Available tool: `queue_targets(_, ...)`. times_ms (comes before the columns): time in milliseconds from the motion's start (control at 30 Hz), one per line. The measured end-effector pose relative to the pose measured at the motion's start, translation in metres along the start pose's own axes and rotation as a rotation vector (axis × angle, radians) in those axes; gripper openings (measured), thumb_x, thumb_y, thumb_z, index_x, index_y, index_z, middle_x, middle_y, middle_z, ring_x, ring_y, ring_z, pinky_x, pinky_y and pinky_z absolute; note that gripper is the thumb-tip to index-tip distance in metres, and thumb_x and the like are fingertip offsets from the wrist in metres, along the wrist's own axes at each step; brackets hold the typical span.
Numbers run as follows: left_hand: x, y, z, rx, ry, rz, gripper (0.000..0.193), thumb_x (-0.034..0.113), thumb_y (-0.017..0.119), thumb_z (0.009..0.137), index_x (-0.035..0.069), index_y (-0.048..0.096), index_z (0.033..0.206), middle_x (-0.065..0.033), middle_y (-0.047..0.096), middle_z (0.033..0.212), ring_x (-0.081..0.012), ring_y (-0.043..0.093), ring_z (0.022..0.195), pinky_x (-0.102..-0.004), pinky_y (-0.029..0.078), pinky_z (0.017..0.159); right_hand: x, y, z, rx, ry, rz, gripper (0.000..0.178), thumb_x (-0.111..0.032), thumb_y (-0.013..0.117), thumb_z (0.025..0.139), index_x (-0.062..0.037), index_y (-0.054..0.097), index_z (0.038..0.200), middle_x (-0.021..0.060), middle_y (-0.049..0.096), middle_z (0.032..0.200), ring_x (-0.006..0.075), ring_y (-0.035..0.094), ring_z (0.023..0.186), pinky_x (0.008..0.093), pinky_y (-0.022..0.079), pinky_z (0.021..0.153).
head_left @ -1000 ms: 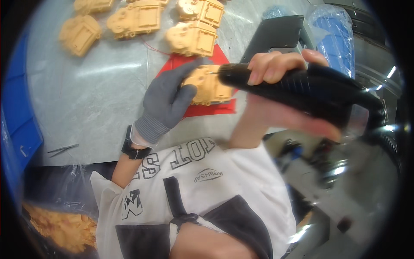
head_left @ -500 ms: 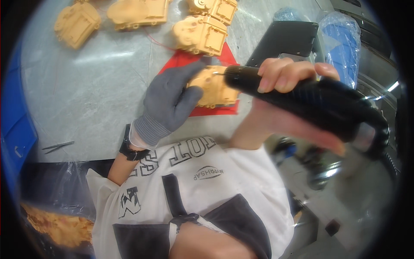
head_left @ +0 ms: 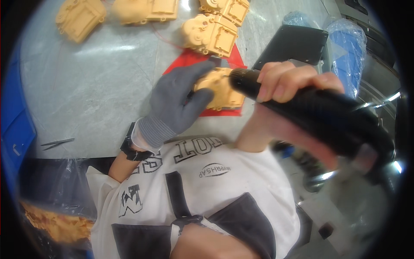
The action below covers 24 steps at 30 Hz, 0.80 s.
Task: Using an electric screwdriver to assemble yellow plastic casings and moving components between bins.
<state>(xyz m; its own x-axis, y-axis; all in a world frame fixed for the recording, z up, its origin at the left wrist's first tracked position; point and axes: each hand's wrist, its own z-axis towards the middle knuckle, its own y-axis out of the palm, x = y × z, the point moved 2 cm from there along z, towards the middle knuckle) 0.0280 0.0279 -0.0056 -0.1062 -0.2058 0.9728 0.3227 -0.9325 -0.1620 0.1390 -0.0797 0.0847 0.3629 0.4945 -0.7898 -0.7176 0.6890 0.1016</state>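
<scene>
At about 12 o'clock from frame centre, on a red mat (head_left: 189,59) on the grey worktop (head_left: 108,99), sits the lobed yellow plastic housing (head_left: 226,95). Left hand (head_left: 174,101), grey glove, comes in from its 9 o'clock side, part-closed: thumb on the near edge, fingers over the far edge, steadying it. Right hand (head_left: 289,82), bare, is wrapped round a black cylindrical power driver (head_left: 319,116) from 3-4 o'clock, nose right at the housing's upper face. Can't tell if the bit is seated. Step in hand reads as driver work on one fastening point; next move calls for keeping the bit square to the face and the left thumb clear of it. Housing looks matte, rounded at the 9 o'clock end, squarer toward 3, small ears along the near edge; glove and driver hide part of it, no damage visible. Similar housing (head_left: 211,36) just off at 12, more around 10-11; tweezers (head_left: 58,143) between 8 and 9, well apart.
</scene>
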Motion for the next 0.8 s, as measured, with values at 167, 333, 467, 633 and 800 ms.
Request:
queue_targets(167,0.011,0.010,0.003,-0.122,-0.051,0.236,0.046,0.017,0.066,0.073,0.006,0.051,0.116,-0.0149,0.059,0.096,-0.0270,0.058,0.091,-0.0347,0.046,0.078,0.004,0.000,-0.009,0.034,-0.078,-0.006,0.096,-0.083,0.048,0.055,-0.0029,0.048,0.108,0.0090,0.052,0.063,0.0190,0.049,0.044,0.0299,0.041,0.043)
queue_targets(333,0.025,0.013,0.009,-0.107,-0.364,0.204,0.051,0.012,0.065,0.070,0.007,0.049,0.118,-0.0136,0.059,0.095,-0.0250,0.058,0.085,-0.0345,0.047,0.078,-0.012,-0.016,-0.016,0.557,0.022,0.228,0.092,-0.084,0.040,0.062,-0.0022,0.048,0.104,0.0053,0.051,0.058,0.0162,0.048,0.043,0.0283,0.041,0.043)
queue_targets(467,0.036,0.010,-0.017,0.068,0.041,-0.131,0.050,-0.004,0.064,0.062,0.009,0.054,0.109,-0.0096,0.055,0.097,-0.0247,0.056,0.086,-0.0314,0.046,0.077,-0.086,-0.050,-0.028,0.662,-0.282,0.079,0.083,-0.080,0.042,0.069,-0.0039,0.049,0.102,0.0038,0.048,0.059,0.0137,0.045,0.045,0.0299,0.038,0.047)
queue_targets(633,0.065,-0.046,-0.023,0.211,0.209,-0.301,0.044,-0.003,0.065,0.071,0.004,0.050,0.113,-0.0058,0.054,0.104,-0.0149,0.053,0.094,-0.0288,0.045,0.083,-0.111,-0.070,-0.044,0.682,-0.307,0.017,0.082,-0.079,0.041,0.069,-0.0046,0.050,0.103,0.0029,0.046,0.062,0.0146,0.042,0.049,0.0324,0.036,0.055)
queue_targets(800,0.111,-0.140,-0.043,-0.666,1.034,-2.062,0.028,0.017,0.049,0.088,-0.001,0.053,0.109,-0.0177,0.058,0.092,-0.0286,0.058,0.075,-0.0485,0.053,0.066,-0.079,-0.059,-0.044,0.763,-0.190,0.032,0.085,-0.081,0.036,0.070,-0.0038,0.049,0.103,0.0034,0.046,0.058,0.0153,0.044,0.045,0.0322,0.037,0.051)
